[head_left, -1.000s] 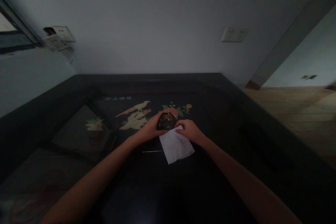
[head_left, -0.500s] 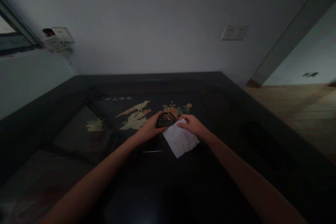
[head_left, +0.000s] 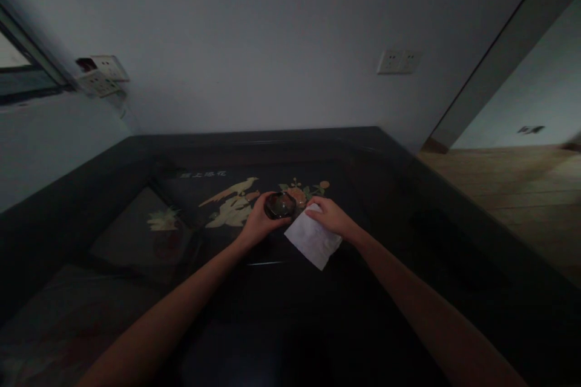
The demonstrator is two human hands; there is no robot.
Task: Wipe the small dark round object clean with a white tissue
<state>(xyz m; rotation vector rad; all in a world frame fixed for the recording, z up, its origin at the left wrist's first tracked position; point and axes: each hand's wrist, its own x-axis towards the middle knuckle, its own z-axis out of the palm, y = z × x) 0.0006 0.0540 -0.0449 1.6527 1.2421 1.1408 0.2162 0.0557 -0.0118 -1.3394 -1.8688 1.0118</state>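
Note:
A small dark glass bowl, perhaps an ashtray (head_left: 279, 205), is gripped at its left side by my left hand (head_left: 259, 219), thumb in front and fingers behind. My right hand (head_left: 330, 215) pinches a white paper tissue (head_left: 314, 237) by its upper corner. The tissue hangs down in front of the fingers, just right of the bowl and apart from it. Both hands are over a glossy black tabletop (head_left: 281, 296) decorated with a bird and flowers. Whether the bowl touches the surface I cannot tell.
The table's far edge meets a pale wall (head_left: 254, 42) with a double socket (head_left: 399, 62). More sockets (head_left: 102, 75) sit at the left corner near a window (head_left: 22, 69). Wooden floor (head_left: 512, 187) shows on the right.
My left hand has moved slightly left and tilted the bowl, so more of its inside shows. The tissue in my right hand has swung a little right, away from the bowl.

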